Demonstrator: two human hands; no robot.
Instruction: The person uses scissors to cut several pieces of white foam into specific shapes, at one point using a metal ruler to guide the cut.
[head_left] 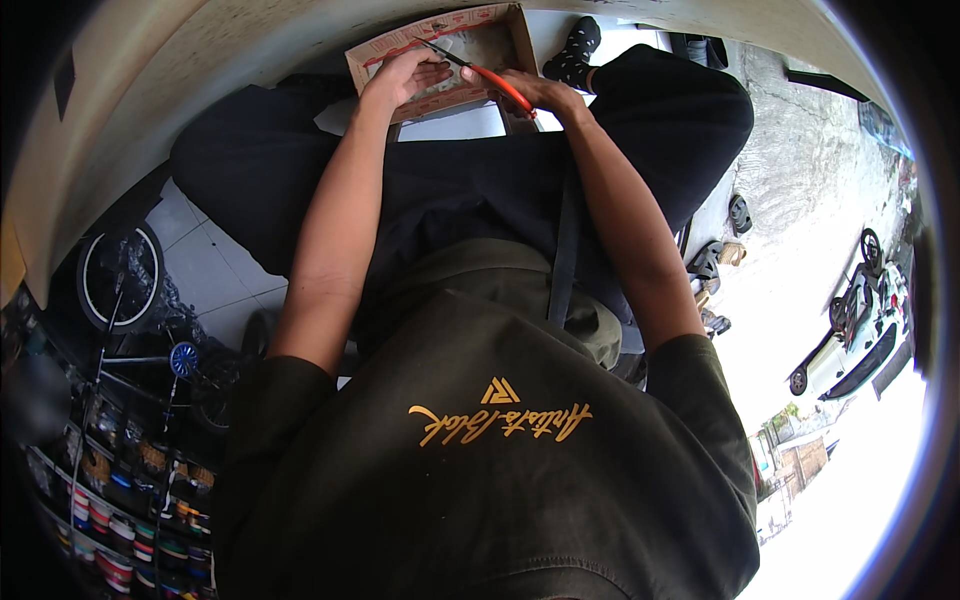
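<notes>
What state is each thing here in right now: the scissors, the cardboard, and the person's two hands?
Scissors: orange-handled, blades open, tips over the cardboard.
Cardboard piece: flat and brown with red print, lying in front of the knees, pinned under one hand.
Left hand: palm down, pressing on the cardboard.
Right hand: closed around the scissor handles.

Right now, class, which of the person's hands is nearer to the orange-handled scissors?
The right. The right hand grips the handles of the orange-handled scissors, while the left hand lies flat on the cardboard piece, just beside the blades.
</notes>
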